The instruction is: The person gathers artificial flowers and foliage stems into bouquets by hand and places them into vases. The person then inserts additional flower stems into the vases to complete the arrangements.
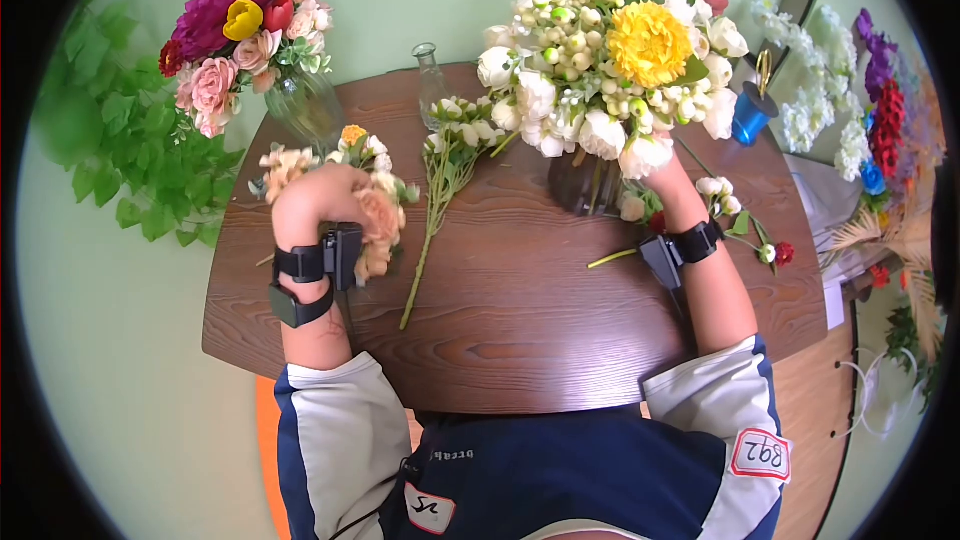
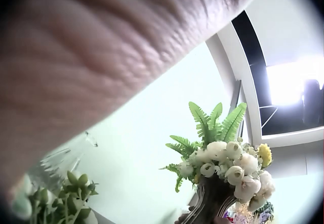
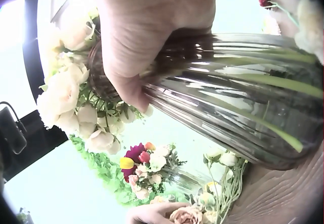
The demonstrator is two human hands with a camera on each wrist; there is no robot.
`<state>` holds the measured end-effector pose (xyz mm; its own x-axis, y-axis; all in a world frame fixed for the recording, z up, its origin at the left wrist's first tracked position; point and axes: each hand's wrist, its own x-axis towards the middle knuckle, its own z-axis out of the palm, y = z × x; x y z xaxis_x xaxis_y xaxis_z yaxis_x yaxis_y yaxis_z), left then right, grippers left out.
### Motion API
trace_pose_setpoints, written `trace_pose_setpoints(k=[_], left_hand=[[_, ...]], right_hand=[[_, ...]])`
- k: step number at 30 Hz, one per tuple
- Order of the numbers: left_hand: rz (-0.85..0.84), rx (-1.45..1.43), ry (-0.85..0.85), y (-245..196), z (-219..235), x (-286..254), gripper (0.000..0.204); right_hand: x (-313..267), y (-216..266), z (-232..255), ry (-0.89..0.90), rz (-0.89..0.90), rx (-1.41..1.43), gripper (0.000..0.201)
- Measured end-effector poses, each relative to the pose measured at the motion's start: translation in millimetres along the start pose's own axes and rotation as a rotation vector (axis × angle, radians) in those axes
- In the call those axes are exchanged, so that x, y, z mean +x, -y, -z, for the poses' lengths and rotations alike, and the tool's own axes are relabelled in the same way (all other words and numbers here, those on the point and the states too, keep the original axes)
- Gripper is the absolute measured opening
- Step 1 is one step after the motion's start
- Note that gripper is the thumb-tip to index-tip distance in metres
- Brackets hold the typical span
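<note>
My right hand [image 3: 157, 37] grips the neck of a ribbed smoky glass vase [image 3: 212, 92], its thumb lying along the side. The vase holds a large bouquet of white roses [image 1: 605, 135], berries, a yellow bloom [image 1: 650, 44] and fern leaves; green stems show through the glass. At the table's left, my left hand [image 1: 325, 198] bends down over a bunch of peach roses [image 1: 380, 215], fingers curled among the blooms and partly hidden. In the right wrist view its fingers lie right at a peach rose [image 3: 186, 216]. The left wrist view is mostly filled by skin.
A filled vase [image 1: 305, 105] with pink, purple and yellow flowers stands back left. Near it is a small clear bottle [image 1: 431, 90]. A white-flowered stem [image 1: 430, 230] lies mid-table. Loose red and white stems [image 1: 770, 252] lie at right, with a blue pot [image 1: 752, 116] behind.
</note>
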<state>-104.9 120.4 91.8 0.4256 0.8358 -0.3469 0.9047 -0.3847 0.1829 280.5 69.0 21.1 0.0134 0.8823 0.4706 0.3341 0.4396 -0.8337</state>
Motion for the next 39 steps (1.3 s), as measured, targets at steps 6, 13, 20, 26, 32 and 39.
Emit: trace_pose_setpoints(k=[6,13,20,26,32,39], left_hand=[[-0.098,-0.358,-0.192,7.5,32.0,-65.5,0.038],[-0.174,-0.703,-0.740,38.4,31.1,-145.0,0.044],[-0.079,-0.631,-0.877,45.0,31.9,-149.4,0.037],[0.182,-0.370,-0.631,98.0,25.0,-75.2,0.040],[0.392,-0.267,-0.198,82.0,12.1,-24.5,0.049],[0.260,-0.058,-0.484,23.1,18.4,-27.1,0.036]], right_hand=[[-0.2,5.5,-1.5,0.014,0.051,0.043,0.059],[0.9,-2.0,-1.0,0.023,0.132,-0.062,0.063],[5.5,-33.5,2.7,0.002,0.047,-0.079,0.056],[1.1,-23.4,0.9,-0.034,-0.006,-0.124,0.047],[1.7,-25.9,-1.2,-0.054,0.016,-0.124,0.050],[7.0,-50.0,2.4,-0.055,0.174,-0.021,0.053]])
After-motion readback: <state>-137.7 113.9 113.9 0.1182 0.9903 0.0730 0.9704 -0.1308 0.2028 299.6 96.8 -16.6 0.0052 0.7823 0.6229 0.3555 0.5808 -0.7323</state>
